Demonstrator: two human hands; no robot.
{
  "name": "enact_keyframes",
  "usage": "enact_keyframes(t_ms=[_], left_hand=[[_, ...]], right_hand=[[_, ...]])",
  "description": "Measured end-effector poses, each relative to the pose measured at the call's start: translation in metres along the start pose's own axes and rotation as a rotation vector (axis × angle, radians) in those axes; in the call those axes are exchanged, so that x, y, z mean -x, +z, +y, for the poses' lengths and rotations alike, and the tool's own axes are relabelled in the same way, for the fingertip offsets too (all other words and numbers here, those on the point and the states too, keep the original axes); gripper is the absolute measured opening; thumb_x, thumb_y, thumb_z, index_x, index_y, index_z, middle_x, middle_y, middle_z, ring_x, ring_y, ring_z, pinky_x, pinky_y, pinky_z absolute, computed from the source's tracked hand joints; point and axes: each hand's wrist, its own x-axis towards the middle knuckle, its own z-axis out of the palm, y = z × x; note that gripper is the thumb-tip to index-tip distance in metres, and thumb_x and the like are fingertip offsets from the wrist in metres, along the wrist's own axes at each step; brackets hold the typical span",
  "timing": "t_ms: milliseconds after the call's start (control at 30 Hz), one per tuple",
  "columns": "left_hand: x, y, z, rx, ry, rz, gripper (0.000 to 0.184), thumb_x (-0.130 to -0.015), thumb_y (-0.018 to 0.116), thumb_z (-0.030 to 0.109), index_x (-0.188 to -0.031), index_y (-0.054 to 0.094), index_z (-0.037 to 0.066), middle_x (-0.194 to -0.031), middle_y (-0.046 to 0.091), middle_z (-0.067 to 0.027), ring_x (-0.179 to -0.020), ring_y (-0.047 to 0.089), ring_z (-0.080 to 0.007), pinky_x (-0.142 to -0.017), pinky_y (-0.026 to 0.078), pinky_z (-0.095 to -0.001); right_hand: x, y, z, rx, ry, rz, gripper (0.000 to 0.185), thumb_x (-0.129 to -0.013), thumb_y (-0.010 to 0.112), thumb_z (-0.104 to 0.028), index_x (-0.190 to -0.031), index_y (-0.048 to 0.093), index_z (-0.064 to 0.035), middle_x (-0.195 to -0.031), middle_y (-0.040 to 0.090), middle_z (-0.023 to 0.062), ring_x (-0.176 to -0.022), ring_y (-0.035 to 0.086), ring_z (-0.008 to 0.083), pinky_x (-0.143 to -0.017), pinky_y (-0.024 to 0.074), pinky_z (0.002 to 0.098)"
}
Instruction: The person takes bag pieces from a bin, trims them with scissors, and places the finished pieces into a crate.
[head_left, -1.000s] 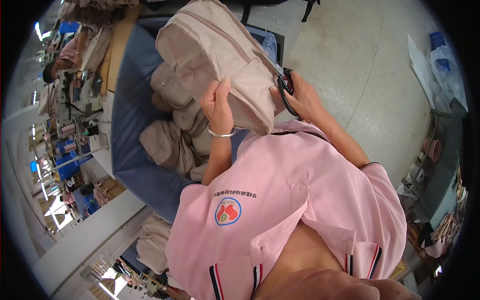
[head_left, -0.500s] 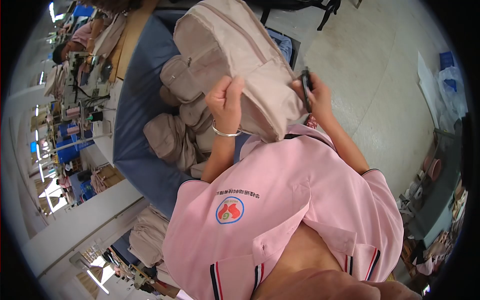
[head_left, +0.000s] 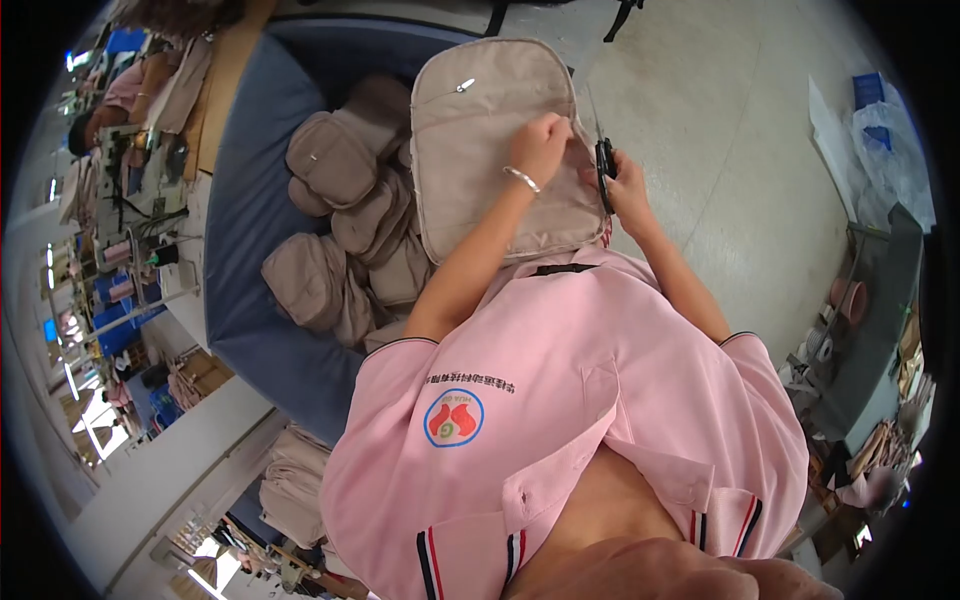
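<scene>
The pink shirt [head_left: 640, 390] we wear fills the lower middle of the frame, and a pale floor [head_left: 710, 150] spreads over the upper right. The blue bin [head_left: 245, 200] takes up the left of centre, its slanting wall running down towards our sleeve. The beige bag [head_left: 470, 190] we are handling stands at upper centre, its broad panel facing us, in front of the bin's right side and just above the shirt. In the bin, left of that bag, smaller beige pieces [head_left: 335, 160] lie in a loose heap. At the far upper left, a person in pink [head_left: 125, 90] bends over a sewing machine [head_left: 140, 165].

Our left hand [head_left: 540, 145] is closed into a fist at the bag's right side, pinching fabric near the edge; the exact spot under the fingertips is hidden. Our right hand [head_left: 628, 188], just beyond that edge, grips the black handles of the scissors [head_left: 604, 170], whose blades point up the frame. A colourful round emblem [head_left: 453, 418] sits on our shirt at lower centre-left. A silvery bracelet [head_left: 521, 179] circles our left wrist, and a small, bright zip pull [head_left: 465, 86] shows near the bag's top.
</scene>
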Motion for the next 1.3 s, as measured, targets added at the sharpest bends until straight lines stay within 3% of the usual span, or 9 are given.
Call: enact_keyframes(t_ms=[133, 267, 367, 433, 567, 700, 833, 967, 1300], left_hand=[[0.009, -0.050, -0.045, -0.061, 0.270, 0.483, 0.024, -0.083, 0.064, 0.026, -0.095, 0.065, 0.005, -0.099, 0.066, -0.0129, -0.092, 0.060, -0.0305, -0.083, 0.045, -0.0419], [0.035, -0.112, -0.100, -0.370, 0.032, 0.731, 0.032, -0.082, 0.067, 0.029, -0.099, 0.062, 0.002, -0.098, 0.064, -0.0153, -0.095, 0.058, -0.0297, -0.091, 0.041, -0.0404], [0.050, -0.111, -0.132, 0.114, -0.338, 0.540, 0.034, -0.084, 0.068, 0.031, -0.096, 0.064, 0.000, -0.090, 0.066, -0.0137, -0.083, 0.061, -0.0225, -0.079, 0.047, -0.0346], [0.052, -0.112, -0.129, 0.133, -0.280, 0.442, 0.032, -0.084, 0.069, 0.028, -0.096, 0.065, -0.002, -0.085, 0.066, -0.0080, -0.077, 0.058, -0.0146, -0.072, 0.047, -0.0294], [0.050, -0.111, -0.122, 0.085, -0.229, 0.420, 0.028, -0.086, 0.068, 0.023, -0.093, 0.066, -0.004, -0.075, 0.064, -0.0024, -0.069, 0.053, -0.0089, -0.066, 0.046, -0.0264], [0.052, -0.108, -0.134, 0.157, -0.211, 0.419, 0.026, -0.087, 0.067, 0.021, -0.094, 0.066, -0.004, -0.078, 0.064, -0.0011, -0.070, 0.053, -0.0073, -0.066, 0.045, -0.0251], [0.062, -0.101, -0.127, 0.283, -0.286, 0.438, 0.023, -0.088, 0.066, 0.017, -0.095, 0.065, -0.005, -0.082, 0.064, 0.0001, -0.073, 0.053, -0.0064, -0.067, 0.045, -0.0233], [0.065, -0.094, -0.122, 0.306, -0.286, 0.460, 0.025, -0.087, 0.066, 0.019, -0.095, 0.065, -0.005, -0.080, 0.064, -0.0020, -0.070, 0.053, -0.0083, -0.067, 0.046, -0.0248], [0.063, -0.097, -0.134, 0.364, -0.336, 0.396, 0.022, -0.088, 0.067, 0.016, -0.096, 0.065, -0.004, -0.084, 0.062, 0.0017, -0.074, 0.051, -0.0052, -0.068, 0.044, -0.0216]], right_hand=[[-0.001, -0.002, 0.014, -0.259, 0.159, -0.037, 0.034, -0.072, 0.079, -0.025, -0.086, 0.060, -0.0013, -0.074, 0.056, -0.0003, -0.066, 0.049, 0.0091, -0.058, 0.0391, 0.0245], [-0.003, 0.001, 0.018, -0.223, 0.183, 0.045, 0.034, -0.073, 0.079, -0.027, -0.085, 0.059, -0.0017, -0.073, 0.057, -0.0008, -0.066, 0.050, 0.0096, -0.059, 0.0412, 0.0255], [-0.020, 0.004, 0.019, 0.033, 0.004, 0.151, 0.037, -0.074, 0.078, -0.031, -0.084, 0.058, -0.0017, -0.073, 0.057, -0.0022, -0.065, 0.051, 0.0099, -0.058, 0.0429, 0.0277], [-0.031, 0.005, 0.005, 0.135, -0.102, 0.228, 0.033, -0.078, 0.076, -0.027, -0.083, 0.056, -0.0015, -0.072, 0.058, -0.0015, -0.063, 0.052, 0.0105, -0.056, 0.0429, 0.0283], [-0.073, 0.006, 0.010, -0.276, 0.023, 0.122, 0.021, -0.078, 0.074, -0.007, -0.089, 0.056, -0.0023, -0.075, 0.063, 0.0049, -0.060, 0.058, 0.0130, -0.053, 0.0437, 0.0235], [-0.085, 0.002, 0.043, -0.816, 0.199, 0.097, 0.032, -0.077, 0.076, -0.011, -0.098, 0.055, 0.0012, -0.078, 0.064, 0.0084, -0.062, 0.063, 0.0166, -0.053, 0.0509, 0.0260], [-0.035, -0.023, 0.029, -0.490, 0.229, 0.116, 0.034, -0.082, 0.072, -0.026, -0.095, 0.056, 0.0011, -0.078, 0.065, 0.0103, -0.061, 0.063, 0.0154, -0.051, 0.0482, 0.0270], [0.004, -0.030, 0.068, 0.249, 0.012, 0.182, 0.054, -0.083, 0.064, -0.050, -0.094, 0.054, 0.0023, -0.078, 0.064, 0.0155, -0.066, 0.063, 0.0298, -0.060, 0.0483, 0.0404], [0.037, -0.012, 0.034, 0.504, 0.048, 0.055, 0.070, -0.081, 0.060, -0.063, -0.099, 0.052, 0.0035, -0.076, 0.063, 0.0191, -0.073, 0.064, 0.0345, -0.065, 0.0484, 0.0419]])
